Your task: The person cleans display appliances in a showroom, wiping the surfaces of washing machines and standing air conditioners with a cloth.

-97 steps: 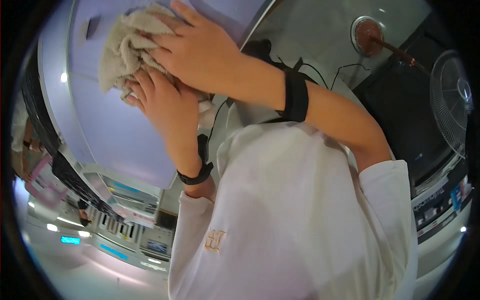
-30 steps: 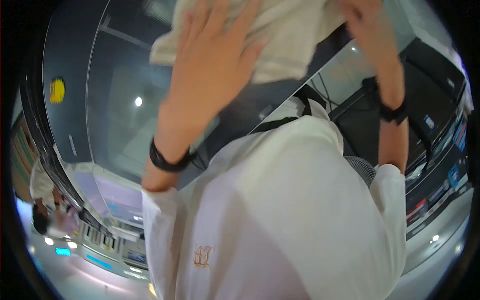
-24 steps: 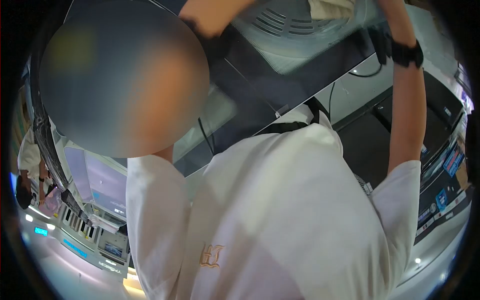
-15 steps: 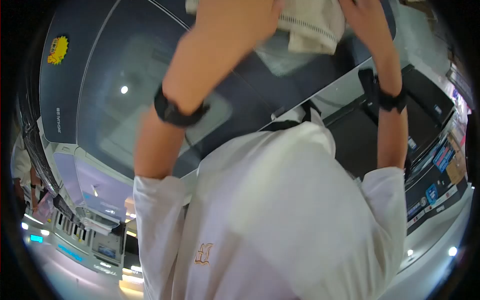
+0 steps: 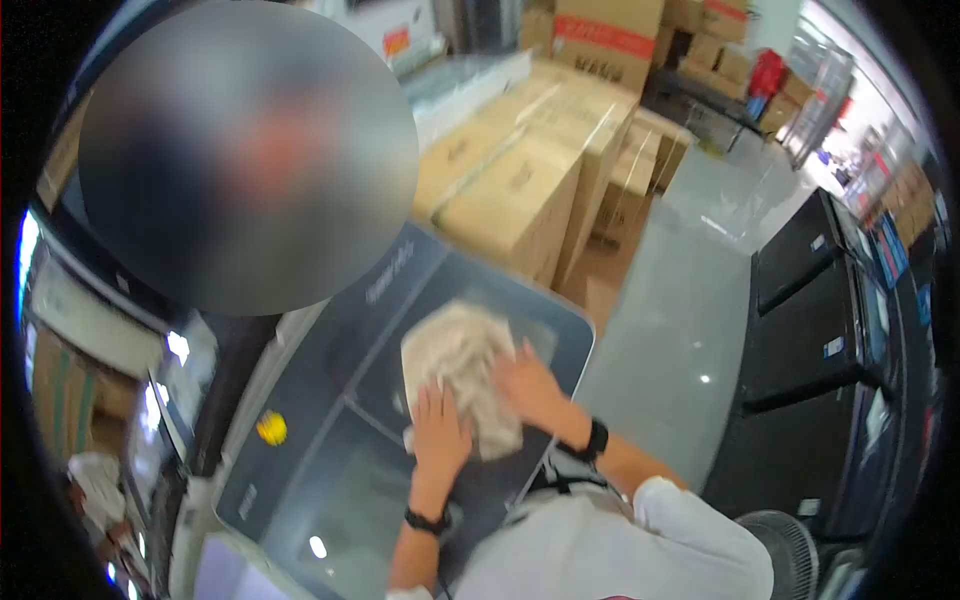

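A crumpled beige cloth [image 5: 455,345] lies on the dark glossy top of a large appliance [image 5: 345,480], which has a yellow sticker [image 5: 271,428] near its left edge. My left hand [image 5: 441,435] rests on the near left part of the cloth, with fingers stretched out flat. At the cloth's right side is my right hand [image 5: 527,385], slightly blurred; its fingers are bent into the bunched fabric, and some fingertips are hard to make out. Both wrists wear black bands.
Large cardboard boxes [image 5: 510,190] stand directly behind the appliance. Black appliances [image 5: 800,350] line the right side, across a shiny grey floor [image 5: 690,250]. A round fan [image 5: 780,545] is at the lower right. A blurred disc hides the upper left.
The view has tilted up, bringing the boxes and floor into sight. Both hands and the cloth now show fully in mid-view; before, they were cut off at the top edge.
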The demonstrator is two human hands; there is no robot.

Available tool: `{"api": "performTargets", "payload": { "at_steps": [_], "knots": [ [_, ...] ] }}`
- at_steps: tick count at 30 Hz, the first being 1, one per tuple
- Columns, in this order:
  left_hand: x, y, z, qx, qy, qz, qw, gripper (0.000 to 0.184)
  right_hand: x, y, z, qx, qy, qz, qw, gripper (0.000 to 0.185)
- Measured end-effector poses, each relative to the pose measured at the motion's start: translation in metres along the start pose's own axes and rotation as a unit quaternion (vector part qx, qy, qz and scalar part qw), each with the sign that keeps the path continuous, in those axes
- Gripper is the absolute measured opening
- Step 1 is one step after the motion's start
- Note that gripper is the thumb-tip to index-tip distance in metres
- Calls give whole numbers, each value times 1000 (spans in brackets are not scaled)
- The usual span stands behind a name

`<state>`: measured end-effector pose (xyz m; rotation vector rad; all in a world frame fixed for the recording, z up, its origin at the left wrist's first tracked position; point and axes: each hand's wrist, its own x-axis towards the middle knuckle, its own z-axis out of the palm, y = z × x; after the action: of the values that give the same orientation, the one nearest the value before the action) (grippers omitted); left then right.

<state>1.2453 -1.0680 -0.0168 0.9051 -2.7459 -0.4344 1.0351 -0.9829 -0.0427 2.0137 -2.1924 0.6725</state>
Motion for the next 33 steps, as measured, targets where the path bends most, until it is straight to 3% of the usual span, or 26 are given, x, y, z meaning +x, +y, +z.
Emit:
{"api": "performTargets", "payload": {
  "at_steps": [2, 6, 8, 11, 14, 17, 20, 21, 24, 30, 33],
  "knots": [
    [-11, 5, 3, -3, 14, 22, 1000, 74, -21, -18, -22, -13, -75, 35, 996, 30],
    [-38, 9, 23, 35, -17, 61, 997, 76, -67, -38, -36, 24, 72, 30, 997, 29],
    [-49, 19, 34, 47, 5, 77, 996, 69, -91, -42, -30, 74, 91, 58, 991, 27],
    [-54, 29, 62, -26, -55, 97, 993, 63, -120, -39, -21, 95, 84, 71, 989, 25],
    [-49, 31, 104, 13, -62, 138, 988, 71, -139, -30, -13, 105, 93, 69, 988, 21],
    [-34, 82, 81, -67, 64, 154, 984, 63, -146, -17, -16, 108, 110, 75, 985, 18],
    [-28, 88, 80, 67, 68, 164, 982, 60, -143, -13, -12, 107, 189, 99, 971, 14],
    [-27, 85, 80, 25, -15, 113, 993, 59, -140, -15, 2, 106, 238, 101, 960, 12],
    [-24, 93, 74, 47, -90, 1, 995, 64, -132, -19, 32, 105, 311, 104, 939, 9],
    [-23, 124, 40, 21, -135, -21, 990, 73, -139, -12, 48, 101, 265, 87, 955, 15],
    [-12, 116, 63, -7, -103, -29, 994, 77, -138, -11, 32, 121, 281, 85, 948, 15]
  ]
}}
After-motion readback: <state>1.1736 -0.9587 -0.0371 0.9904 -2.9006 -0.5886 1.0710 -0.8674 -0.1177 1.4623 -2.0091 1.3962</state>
